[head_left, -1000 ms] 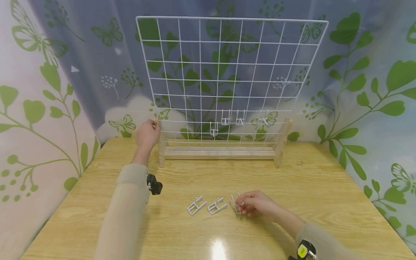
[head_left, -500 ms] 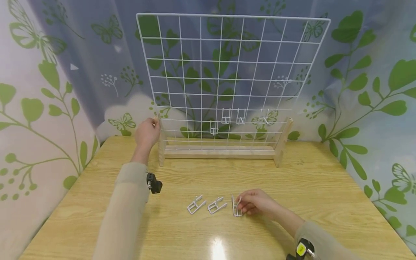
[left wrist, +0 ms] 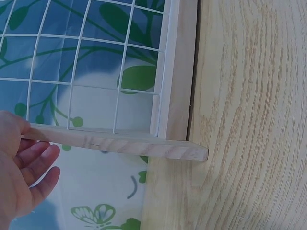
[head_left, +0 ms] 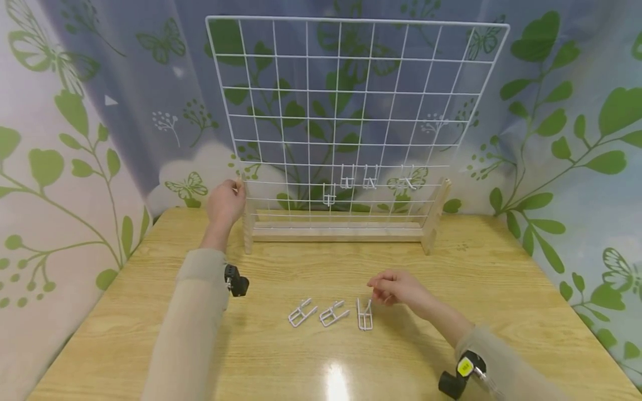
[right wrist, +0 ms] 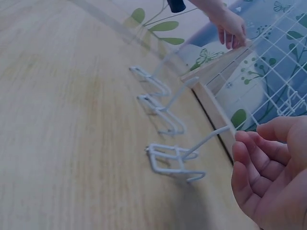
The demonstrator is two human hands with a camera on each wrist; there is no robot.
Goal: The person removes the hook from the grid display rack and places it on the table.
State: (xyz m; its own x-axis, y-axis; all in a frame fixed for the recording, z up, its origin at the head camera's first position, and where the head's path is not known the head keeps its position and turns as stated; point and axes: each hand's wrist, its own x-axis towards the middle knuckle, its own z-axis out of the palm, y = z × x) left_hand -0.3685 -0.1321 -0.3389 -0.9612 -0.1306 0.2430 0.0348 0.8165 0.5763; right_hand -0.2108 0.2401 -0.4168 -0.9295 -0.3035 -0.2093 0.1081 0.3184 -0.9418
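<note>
My left hand pinches the top of the left wooden post of a stand, thumb and fingers at its upper end. The stand holds up a white wire grid panel. My right hand hovers just behind a white wire hook on the table, with its fingers loosely bent and nothing between them. To the left of that hook lie a second white wire hook and a third wire hook. In the right wrist view, the nearest hook's prong points up beside my fingertips.
Several hooks hang low on the grid, among them a left hook one row below the others and a right hook. The stand's wooden crossbar runs along the back of the wooden table. A patterned curtain closes off the back.
My right hand has let go of the rightmost hook, leaving it lying in line with the other two, and moved slightly back from it. The left hand stays at the post.
</note>
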